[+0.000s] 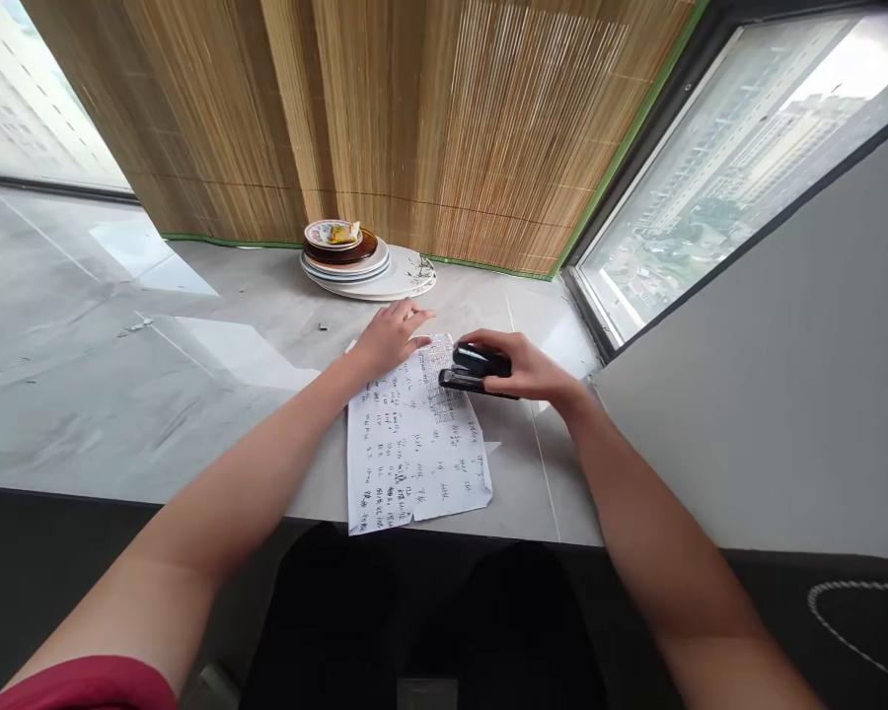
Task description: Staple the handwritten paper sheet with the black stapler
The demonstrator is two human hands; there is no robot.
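Observation:
A black stapler (468,382) is gripped in my right hand (527,367), its upper arm raised apart from its base. The stapler's front end reaches over the right edge of a sheet of white paper (433,459) covered in handwriting. My left hand (398,340) lies on the upper part of the paper, fingers apart and pointing right. Torn, uneven edges show along the paper's bottom and right sides. Whether there is more than one sheet, I cannot tell.
Behind my left hand stands a stack of plates (346,258) with a small yellow packet (344,233) on top. A bamboo blind (385,118) hangs at the back of the grey marbled ledge (266,434). A window (681,217) and white wall (784,375) border the right.

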